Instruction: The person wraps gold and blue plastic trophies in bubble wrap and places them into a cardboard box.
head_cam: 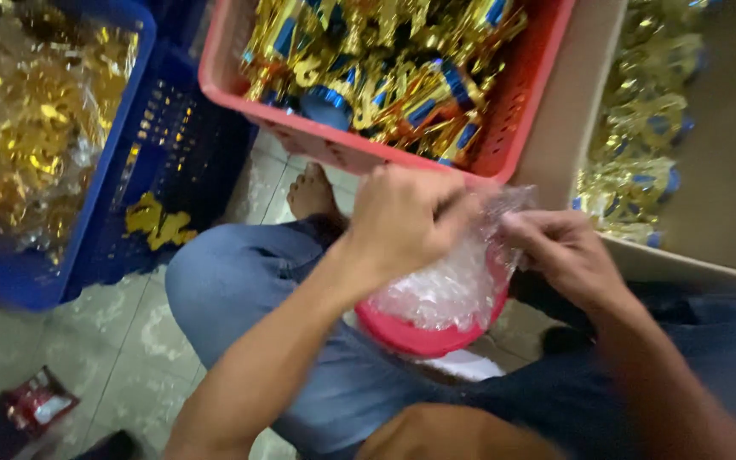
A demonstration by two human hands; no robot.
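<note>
Looking down from the head camera, the left hand and right hand each kept a clenched grip on a clear plastic bag, pinched between them above a red bowl heaped with more clear bags. Just beyond stood a red basket of gold and blue foil pieces. A blue crate sat on the tiled floor.

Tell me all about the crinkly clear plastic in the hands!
The clear plastic looks thin, shiny and crumpled, like small bags bunched together. It spills out of a round red bowl on the person's lap. The left hand and right hand pinch its top edge between their fingers, pulling it apart.
</note>
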